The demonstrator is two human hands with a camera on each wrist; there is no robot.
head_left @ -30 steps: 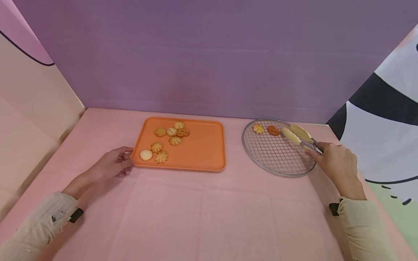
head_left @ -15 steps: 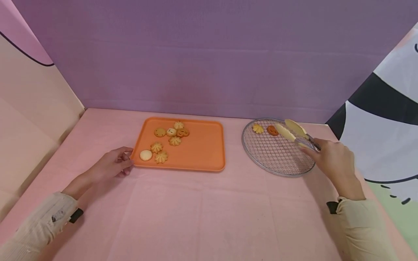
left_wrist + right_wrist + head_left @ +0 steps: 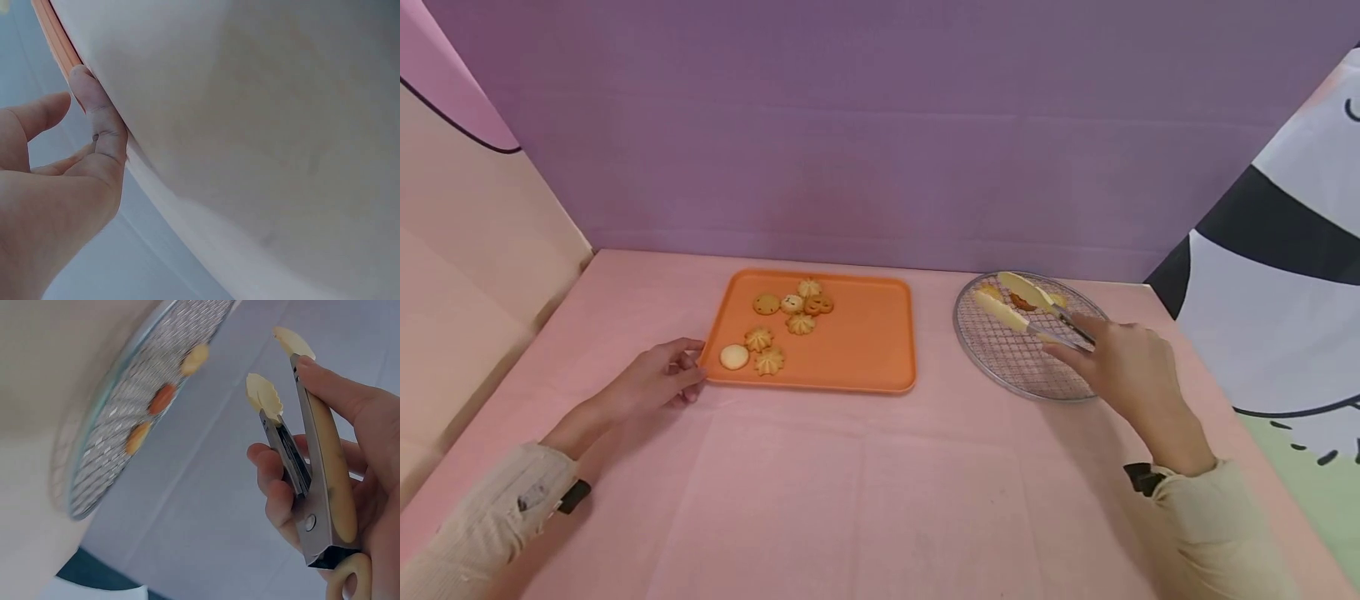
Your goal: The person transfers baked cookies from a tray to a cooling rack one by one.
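Observation:
My right hand point(image 3: 1131, 371) grips a pair of tongs point(image 3: 319, 469) with steel arms and cream tips. The tong tips are spread apart over the round wire rack point(image 3: 1037, 367), with nothing visible between them in the right wrist view. On this rack lie three cookies in a row: a yellow cookie point(image 3: 137, 437), a reddish-brown pretzel-shaped cookie point(image 3: 162, 399) and another yellow cookie point(image 3: 195, 359). The tongs partly cover them in the head view. My left hand point(image 3: 651, 379) touches the left edge of the orange tray point(image 3: 850, 350), a fingertip lying along its rim in the left wrist view.
Several cookies sit on the tray's left half, among them a pale round cookie point(image 3: 734, 357), a flower-shaped cookie point(image 3: 770, 361) and a pretzel-shaped cookie point(image 3: 818, 304). Pink cloth point(image 3: 865, 483) covers the table. A purple wall point(image 3: 880, 150) rises behind it.
My right hand has moved left with the tongs, whose tips have spread wider and passed over the cookies on the rack. A yellow cookie at their right now shows. The left hand stays put.

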